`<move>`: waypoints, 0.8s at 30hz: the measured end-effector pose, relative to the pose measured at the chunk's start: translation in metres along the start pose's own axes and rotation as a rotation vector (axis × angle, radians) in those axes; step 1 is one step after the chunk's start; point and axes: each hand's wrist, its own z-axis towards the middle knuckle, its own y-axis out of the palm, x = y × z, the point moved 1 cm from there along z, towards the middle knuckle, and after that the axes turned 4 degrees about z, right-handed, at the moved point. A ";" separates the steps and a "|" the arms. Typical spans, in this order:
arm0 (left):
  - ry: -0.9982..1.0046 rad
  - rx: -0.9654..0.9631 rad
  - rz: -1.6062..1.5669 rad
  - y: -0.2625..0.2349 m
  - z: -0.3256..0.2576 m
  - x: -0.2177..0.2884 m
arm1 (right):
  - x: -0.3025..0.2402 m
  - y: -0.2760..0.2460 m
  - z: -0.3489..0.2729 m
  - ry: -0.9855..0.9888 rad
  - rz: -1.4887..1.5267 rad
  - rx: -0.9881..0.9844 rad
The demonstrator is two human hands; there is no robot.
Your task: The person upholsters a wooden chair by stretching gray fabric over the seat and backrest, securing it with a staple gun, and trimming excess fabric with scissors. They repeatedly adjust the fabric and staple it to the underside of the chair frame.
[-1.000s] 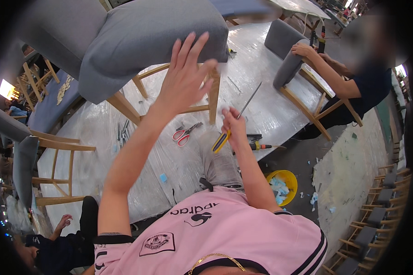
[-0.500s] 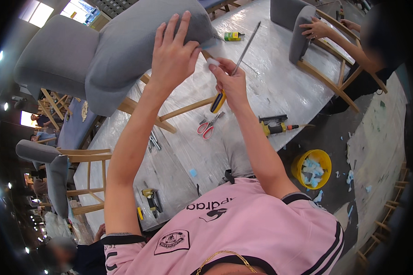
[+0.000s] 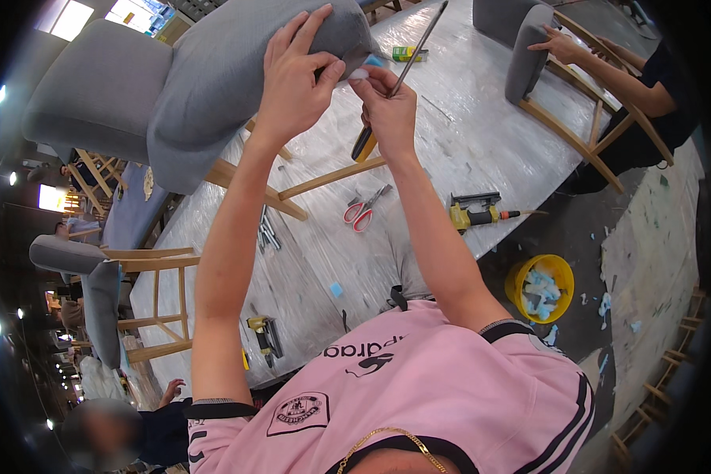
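At upper left of centre: upholstered grey chair seat (image 3: 229,79), corner at right; left hand (image 3: 296,91) overlapping cover, nearer seat's middle, fingers partly spread; right hand (image 3: 389,110) just below corner, fingers clamped on screwdriver (image 3: 418,51), shaft slanting upper right; white wad (image 3: 359,74) at fingertips.

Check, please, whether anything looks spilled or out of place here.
Yes: pale blue scraps lie scattered on the floor beside the yellow bucket, which holds similar pieces. They look odd there, perhaps having missed it.
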 end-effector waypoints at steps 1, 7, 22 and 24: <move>0.002 0.003 0.002 0.000 0.001 0.000 | 0.003 0.002 0.003 -0.055 -0.035 0.013; 0.013 0.048 0.085 0.005 -0.003 0.005 | 0.010 0.002 0.009 -0.164 -0.402 0.071; -0.119 -0.007 0.046 -0.004 0.003 0.016 | 0.026 -0.081 -0.061 -0.145 -0.672 -0.054; -0.115 -0.002 0.038 -0.003 0.004 0.018 | 0.030 -0.082 -0.058 -0.139 -0.667 -0.063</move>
